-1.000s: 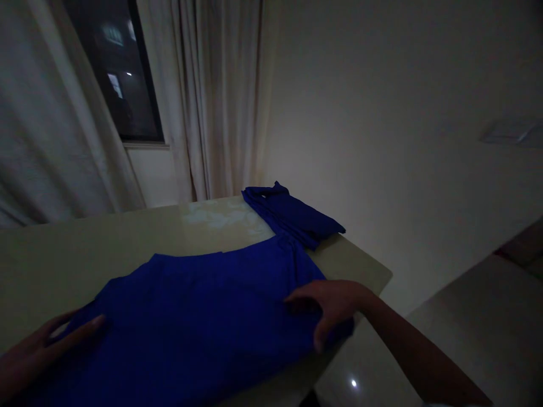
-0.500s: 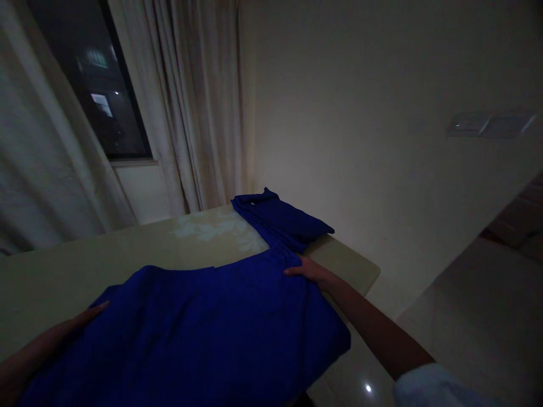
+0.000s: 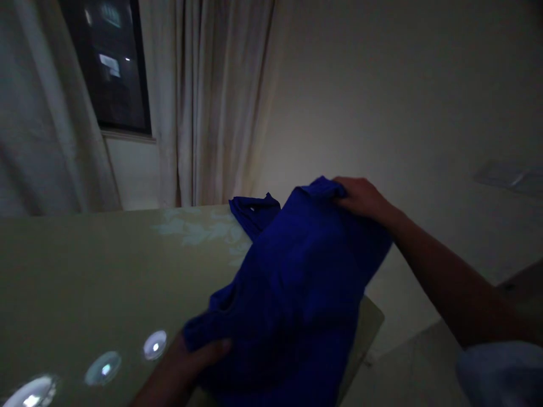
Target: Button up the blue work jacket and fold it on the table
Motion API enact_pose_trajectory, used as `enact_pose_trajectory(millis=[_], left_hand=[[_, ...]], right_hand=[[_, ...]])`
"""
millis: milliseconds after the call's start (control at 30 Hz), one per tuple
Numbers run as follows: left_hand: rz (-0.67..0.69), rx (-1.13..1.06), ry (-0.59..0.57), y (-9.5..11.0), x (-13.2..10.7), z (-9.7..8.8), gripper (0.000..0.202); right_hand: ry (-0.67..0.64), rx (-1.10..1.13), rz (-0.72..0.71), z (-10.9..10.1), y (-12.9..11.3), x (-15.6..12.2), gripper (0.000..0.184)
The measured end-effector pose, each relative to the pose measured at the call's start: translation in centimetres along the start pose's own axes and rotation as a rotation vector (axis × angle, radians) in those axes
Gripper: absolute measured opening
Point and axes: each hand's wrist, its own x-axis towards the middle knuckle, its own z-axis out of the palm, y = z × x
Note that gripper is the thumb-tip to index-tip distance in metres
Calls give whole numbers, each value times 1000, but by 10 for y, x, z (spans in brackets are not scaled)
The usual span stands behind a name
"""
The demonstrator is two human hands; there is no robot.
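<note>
A blue garment (image 3: 292, 282) is held up over the near right part of the table, hanging in loose folds between my two hands. My left hand (image 3: 190, 356) grips its lower left edge, thumb on top and the other fingers hidden under the cloth. Higher up and to the right, my right hand (image 3: 365, 198) is closed round a bunched upper edge. Behind it, a second piece of blue cloth (image 3: 254, 212) lies folded at the table's far edge, partly covered from view; whether the two are joined I cannot tell.
The pale table (image 3: 106, 271) with a light floral pattern reaches to the left; round light reflections show on it. Beyond stand beige curtains (image 3: 216, 102) and a dark window (image 3: 114, 68). A plain wall (image 3: 382, 102) rises on the right, with floor below.
My right hand has lifted its edge of the garment upward and to the right. My left hand has moved rightward with its edge, so the cloth now hangs tilted and narrower. The view has shifted slightly.
</note>
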Motion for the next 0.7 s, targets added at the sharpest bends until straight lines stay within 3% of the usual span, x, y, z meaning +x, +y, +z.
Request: enact_pose_trajectory(millis=[100, 167, 200, 233, 267, 300, 333, 400, 433, 533, 633, 700], left_hand=[[72, -136, -170, -18, 39, 95, 67], [52, -173, -194, -30, 72, 133, 71], [20, -170, -157, -36, 87, 143, 72], [4, -173, -136, -42, 100, 147, 72], [-9, -176, -110, -48, 109, 147, 72], [-14, -183, -91, -54, 115, 143, 71], [-11, -196, -80, -58, 118, 137, 70], [-13, -216, -63, -65, 116, 124, 69], [-16, -221, -58, -66, 113, 119, 70], [-16, -218, -33, -60, 110, 116, 77], [-10, -214, 5, -45, 123, 128, 88], [-12, -215, 22, -34, 138, 141, 95]], right_hand=[[309, -146, -28, 27, -25, 111, 40], [449, -100, 139, 73, -55, 148, 52], [427, -45, 269, 103, -71, 152, 60], [345, 19, 398, 136, -85, 148, 68], [158, 111, 506, 170, -98, 138, 70], [-53, 219, 555, 204, -108, 122, 72], [-160, 281, 548, 234, -116, 105, 70], [-262, 355, 515, 281, -121, 75, 69], [-283, 388, 488, 295, -119, 66, 68], [-326, 503, 396, 300, -92, 56, 63], [-331, 597, 254, 277, -38, 41, 58], [-251, 539, 214, 262, -1, 8, 60]])
